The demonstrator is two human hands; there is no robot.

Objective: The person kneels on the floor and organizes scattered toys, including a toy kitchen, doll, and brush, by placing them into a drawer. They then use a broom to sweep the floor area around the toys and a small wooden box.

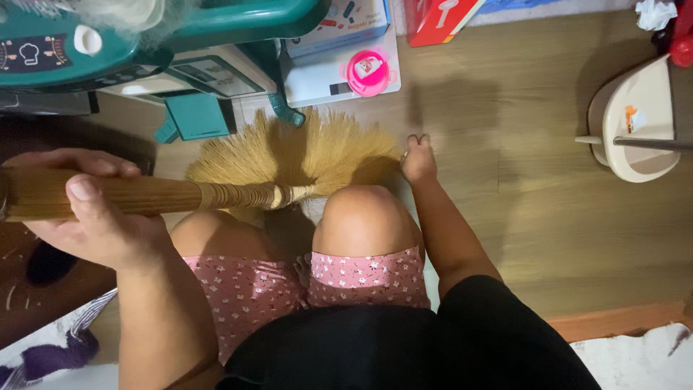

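2 bare hands at work, seen from above, person crouched with knees forward over a light wooden plank floor [548, 217].

Left hand [94, 217]: wrapped tight around the bound straw handle of a yellow-brown grass broom [289, 170], thumb laid over the top. Broom lies nearly level, handle running left, fanned bristles spread on the floor just ahead of the knees.

Right hand [418, 160]: down at the floor, fingers bunched close at the right edge of the bristles, touching or nearly so; whether it pinches anything I cannot tell.

Risks, as a judgement: bristle tips sit close to the foot of a teal plastic stool [216, 29] and a white box topped with a round pink lidded cup [369, 71]; a wide swing left or forward could snag the stool leg or knock the cup off. The low crouch leaves balance thin if the right hand lifts.

Edges and room: clutter crowds the upper left. Open floor runs right toward a cream plastic dustpan [635, 119] well apart near the right edge. A rug edge shows lower right, dark flooring lower left.
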